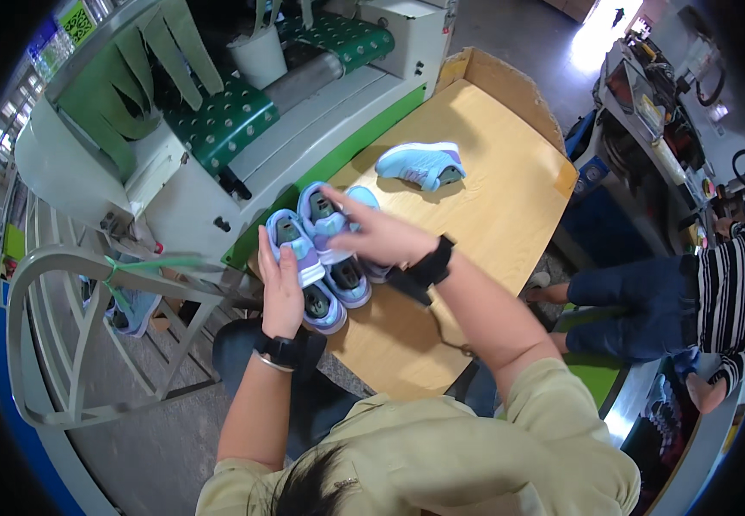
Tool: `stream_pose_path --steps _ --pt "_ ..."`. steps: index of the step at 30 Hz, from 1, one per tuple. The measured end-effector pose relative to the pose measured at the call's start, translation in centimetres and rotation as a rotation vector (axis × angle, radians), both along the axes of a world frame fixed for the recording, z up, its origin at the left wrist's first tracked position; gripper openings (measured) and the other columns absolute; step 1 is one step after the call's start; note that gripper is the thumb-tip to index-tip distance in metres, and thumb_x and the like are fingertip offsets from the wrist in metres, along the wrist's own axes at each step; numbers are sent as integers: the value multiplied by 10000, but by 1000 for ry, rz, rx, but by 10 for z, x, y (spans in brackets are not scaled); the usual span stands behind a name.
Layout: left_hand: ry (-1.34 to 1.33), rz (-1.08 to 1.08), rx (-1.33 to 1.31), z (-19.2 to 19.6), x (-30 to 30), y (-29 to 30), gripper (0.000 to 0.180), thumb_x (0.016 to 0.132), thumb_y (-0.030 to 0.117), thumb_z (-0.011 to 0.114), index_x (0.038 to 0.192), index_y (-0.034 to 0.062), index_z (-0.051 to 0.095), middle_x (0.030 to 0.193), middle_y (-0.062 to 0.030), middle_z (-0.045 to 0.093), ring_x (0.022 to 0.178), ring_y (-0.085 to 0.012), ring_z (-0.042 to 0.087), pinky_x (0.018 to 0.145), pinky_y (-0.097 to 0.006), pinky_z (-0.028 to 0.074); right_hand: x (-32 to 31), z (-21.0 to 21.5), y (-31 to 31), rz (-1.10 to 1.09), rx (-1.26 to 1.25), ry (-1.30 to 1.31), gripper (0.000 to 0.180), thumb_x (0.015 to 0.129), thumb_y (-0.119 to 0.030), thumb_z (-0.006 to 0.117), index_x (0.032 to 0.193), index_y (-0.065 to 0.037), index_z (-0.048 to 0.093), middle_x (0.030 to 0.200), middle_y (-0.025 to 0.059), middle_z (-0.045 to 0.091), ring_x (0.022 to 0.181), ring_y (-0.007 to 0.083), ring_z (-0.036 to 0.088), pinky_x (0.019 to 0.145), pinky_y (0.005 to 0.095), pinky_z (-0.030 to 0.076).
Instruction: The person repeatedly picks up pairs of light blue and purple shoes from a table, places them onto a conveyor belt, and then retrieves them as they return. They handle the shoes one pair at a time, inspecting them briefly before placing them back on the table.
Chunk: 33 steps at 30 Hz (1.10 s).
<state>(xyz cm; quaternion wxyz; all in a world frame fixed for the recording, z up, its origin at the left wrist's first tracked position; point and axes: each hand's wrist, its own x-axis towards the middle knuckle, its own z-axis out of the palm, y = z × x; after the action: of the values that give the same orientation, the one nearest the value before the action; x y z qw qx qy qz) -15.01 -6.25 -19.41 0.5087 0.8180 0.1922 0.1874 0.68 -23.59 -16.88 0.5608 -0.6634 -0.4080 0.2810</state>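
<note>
Smooth pale wood tabletop [493,198] — soft matt cloth shoes [325,254].

Lilac-and-blue shoes [325,258]; green perforated conveyor belt [222,120]

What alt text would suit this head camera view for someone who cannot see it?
A person's left hand and right hand gather small blue-and-lilac shoes at the edge of a wooden table. One more blue shoe lies apart, farther along the table, beside a green-and-white machine.

Right hand [381,236] hides third shoe [364,199]; seated person [716,292] cut by rim.
</note>
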Motion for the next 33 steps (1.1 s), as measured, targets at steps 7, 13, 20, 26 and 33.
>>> stream_pose_path --steps 7,13,20,26,33 --pt "-133 54 44 -10 6 -10 599 1129 325 358 1608 -4 212 1630 -254 284 1509 -378 293 1230 -436 239 139 -40 -102 -505 -550 -942 1096 643 -343 929 1570 -149 377 1528 131 478 1442 378 387 1175 526 332" --pt "-132 47 56 -12 3 -2 599 1123 320 379 1604 -4 228 1614 -260 305 1495 -393 309 1219 -439 253 136 -52 -105 -515 -909 -1036 1116 576 -506 899 1497 -85 430 1262 185 591 1243 374 525 1101 500 385" --pt "-227 20 411 49 -5 -33 698 1004 234 609 1570 -31 300 1656 -278 200 1532 -459 199 1233 -518 202 78 -2 -140 -431 -877 -50 949 676 -590 842 1353 21 584 1261 247 662 1157 397 631 981 407 519" --pt "-94 -224 572 73 69 -81 854 855 240 736 1570 22 321 1639 -270 243 1512 -486 232 1195 -635 225 -5 -66 -155 -677 -71 15 825 852 -396 788 1471 41 462 1492 287 479 1402 398 461 1169 440 381" --pt "313 -133 357 42 116 -61 844 771 181 752 1531 63 405 1606 -287 296 1480 -464 322 1172 -549 352 -41 -74 -138 -875 -130 -50 866 836 -180 823 1543 -16 351 1474 225 521 1372 327 525 1131 389 433"
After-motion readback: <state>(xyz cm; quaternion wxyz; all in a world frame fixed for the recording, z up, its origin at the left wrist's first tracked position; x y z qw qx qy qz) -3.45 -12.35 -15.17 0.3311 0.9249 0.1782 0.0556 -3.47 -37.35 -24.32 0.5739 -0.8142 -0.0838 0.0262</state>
